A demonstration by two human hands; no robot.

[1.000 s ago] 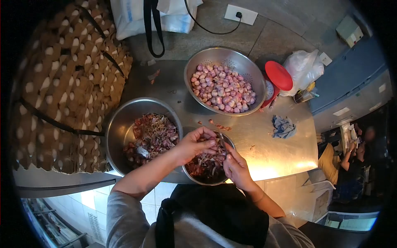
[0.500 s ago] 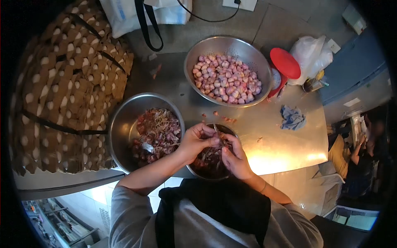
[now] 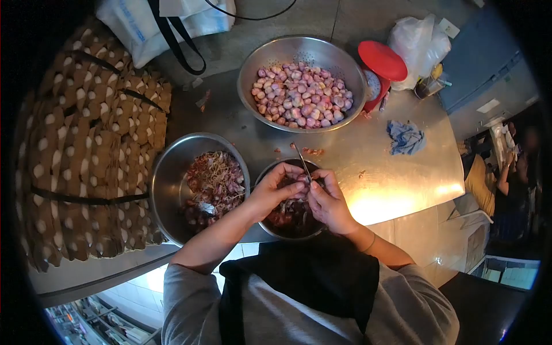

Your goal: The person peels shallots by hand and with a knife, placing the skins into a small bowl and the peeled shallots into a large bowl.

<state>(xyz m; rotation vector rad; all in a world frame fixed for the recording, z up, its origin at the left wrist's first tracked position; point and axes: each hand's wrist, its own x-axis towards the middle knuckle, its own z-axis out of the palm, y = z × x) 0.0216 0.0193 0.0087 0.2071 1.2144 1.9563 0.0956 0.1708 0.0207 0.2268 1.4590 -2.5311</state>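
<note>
My left hand is closed, thumb and fingers pinched on what looks like a shallot, mostly hidden by the fingers. Close beside it, my right hand is closed on a small knife, whose thin metal length points up and away from me. Both hands are over a steel bowl with dark reddish shallots or skins inside. To its left, a larger steel bowl contains unpeeled shallots with dry roots and papery skins. Farther back, a steel colander is filled with pink peeled shallots.
Stacked egg trays line the left side. Behind the colander's right rim stand a red scale and a white plastic bag. A blue cloth lies on the steel table. Another person is at far right.
The knife has swung up and shows more of its length above my fingers. My hands stay together over the bowl. The camera view has shifted, moving the colander up and left.
</note>
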